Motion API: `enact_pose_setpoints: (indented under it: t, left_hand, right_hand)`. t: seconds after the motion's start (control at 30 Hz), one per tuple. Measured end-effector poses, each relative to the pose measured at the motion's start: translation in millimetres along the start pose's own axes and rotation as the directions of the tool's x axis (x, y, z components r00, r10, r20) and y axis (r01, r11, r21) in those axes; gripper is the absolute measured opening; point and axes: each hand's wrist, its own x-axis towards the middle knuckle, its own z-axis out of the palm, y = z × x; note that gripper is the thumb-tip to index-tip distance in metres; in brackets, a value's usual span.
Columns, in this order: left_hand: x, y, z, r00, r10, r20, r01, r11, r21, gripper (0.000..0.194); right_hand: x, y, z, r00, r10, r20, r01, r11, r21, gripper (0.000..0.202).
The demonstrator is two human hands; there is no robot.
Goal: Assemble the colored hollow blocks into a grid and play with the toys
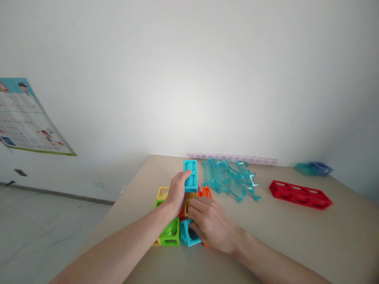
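Note:
My left hand (177,190) is closed on an upright light-blue block (190,173) with oval openings, its thumb lying across the near face. Below it spreads a cluster of hollow plastic blocks: a green block (171,232) at the left, a yellow block (163,192) behind it, and an orange block (205,192) at the back right. My right hand (207,223) curls over the front right of the cluster, its fingers bent around a tilted blue cube (185,233) with a round hole. Red and yellow pieces between the hands are partly hidden.
Clear teal track pieces (227,175) lie in a pile behind and right of the blocks. Farther right rests a long red block (300,195), with teal and dark-blue pieces (314,169) near the wall. A patterned lilac strip (233,157) runs along the table's (251,244) back edge.

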Motion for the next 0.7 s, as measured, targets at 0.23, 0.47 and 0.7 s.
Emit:
enact_pose_setpoints:
  t: [0.23, 0.47, 0.7]
  left_hand:
    - [-3.9, 6.0, 1.8, 0.994, -0.105, 0.044, 0.105, 0.994, -0.009, 0.035]
    - [-1.8, 9.7, 0.2, 0.998, -0.052, 0.045, 0.052, 0.999, -0.003, 0.032]
    - [-2.9, 12.9, -6.7, 0.992, 0.051, 0.113, -0.065, 0.990, 0.127, 0.029]
  right_hand:
    - [-5.2, 0.4, 0.6, 0.983, -0.146, -0.108, 0.149, 0.989, 0.016, 0.019]
    - [-12.0, 7.1, 2.5, 0.939, -0.174, -0.296, 0.235, 0.954, 0.185, 0.013]
    - [-3.6, 16.0, 2.8, 0.710, 0.544, -0.447, 0.018, 0.620, 0.784, 0.013]
